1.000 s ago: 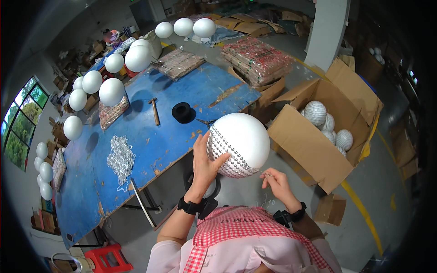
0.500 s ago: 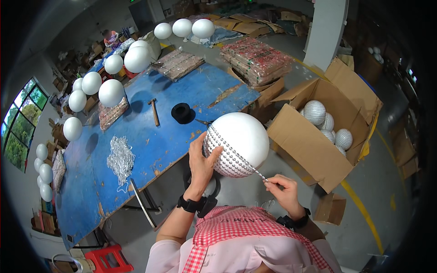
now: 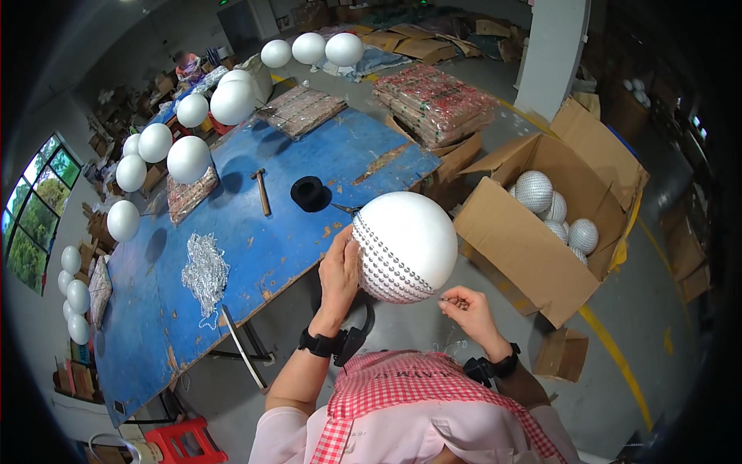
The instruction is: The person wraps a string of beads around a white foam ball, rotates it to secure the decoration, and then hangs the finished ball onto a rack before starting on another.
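Observation:
A large white ball (image 3: 410, 236) hangs in front of me, its lower left part wrapped in rows of a silver bead string (image 3: 390, 267). My left hand (image 3: 338, 274) grips the ball's left side, fingers curled behind it. Close to the ball's lower right, my right hand (image 3: 469, 311) is closed in a pinch on the loose end of the bead string. On the blue table (image 3: 263, 232) to the left lies a tangled heap of silver bead strings (image 3: 205, 267). Just beyond the ball, a pair of dark-handled scissors or pliers (image 3: 345, 208) is partly hidden.
A hammer (image 3: 261, 193) and a black round object (image 3: 309, 193) lie on the table. Several plain white balls (image 3: 188, 159) stand along its far left side. At right an open carton (image 3: 533, 247) holds several bead-covered balls (image 3: 534, 192). A red stool (image 3: 184, 442) stands below left.
My right hand has moved slightly left and closer to the ball, and the stretch of string between them is shorter. The ball has turned a little; my left thumb has shifted left.

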